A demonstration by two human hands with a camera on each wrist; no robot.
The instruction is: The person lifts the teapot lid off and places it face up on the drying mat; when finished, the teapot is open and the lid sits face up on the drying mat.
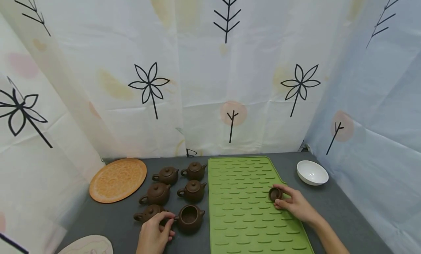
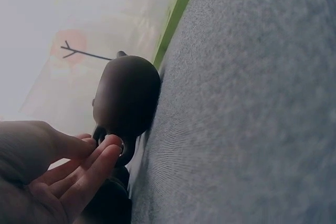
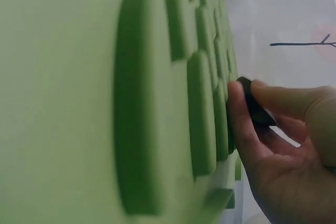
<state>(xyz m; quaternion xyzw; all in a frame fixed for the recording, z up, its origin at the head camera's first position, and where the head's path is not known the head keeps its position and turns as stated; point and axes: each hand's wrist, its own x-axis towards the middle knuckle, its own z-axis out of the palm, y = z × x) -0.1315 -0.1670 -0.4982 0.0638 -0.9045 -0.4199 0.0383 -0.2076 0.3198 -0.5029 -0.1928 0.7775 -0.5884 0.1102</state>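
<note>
My left hand pinches the handle of a lidless brown teapot whose dark inside shows from above. In the left wrist view this teapot stands on the grey surface, its handle between thumb and fingers. Over on the right, my right hand holds a small brown teacup by its sides, with its opening facing up over the green mat. The right wrist view shows the dark teacup between thumb and fingers, close to the mat's raised ridges; the fingers hide much of it.
Several lidded brown teapots stand in two columns left of the mat. An orange round mat lies at the back left, a pale flat piece at the front left. A white bowl sits right of the green mat. Patterned curtains enclose the table.
</note>
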